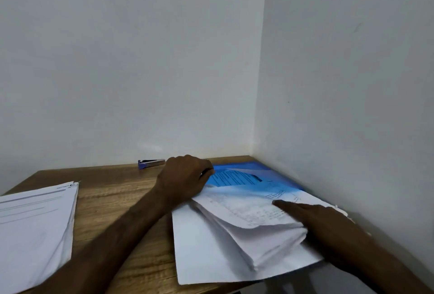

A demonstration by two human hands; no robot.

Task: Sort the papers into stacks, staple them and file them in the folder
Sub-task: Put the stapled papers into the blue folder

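Gripping: the left hand (pixel 185 176) has its fingers curled together on the near left edge of the folder (pixel 270 171), holding its see-through blue cover; the exact pinch is hidden behind the knuckles.
Pressing: the right hand (pixel 324 221) lies flat with its fingers straight and close together, pointing left, resting on top of the thick stack (pixel 258 242).
Thick stack: many white printed sheets, their far end tucked under the blue cover, with print showing through it; the near end sticks out towards the person and its edges fan slightly.
Large white sheet (pixel 206 260): lies flat under the thick stack, and its near edge reaches the front edge of the counter (pixel 117 190).
Folder: lies in the far right corner of the counter, against the right wall (pixel 352 82).
Second stack (pixel 35 223): white printed papers at the left of the counter, well apart from the folder, touched by neither hand.
Stapler (pixel 151 163): blue and silver, lying at the back of the counter just left of the left hand, untouched.
Counter: wood-grain top, set into a corner of pale walls.
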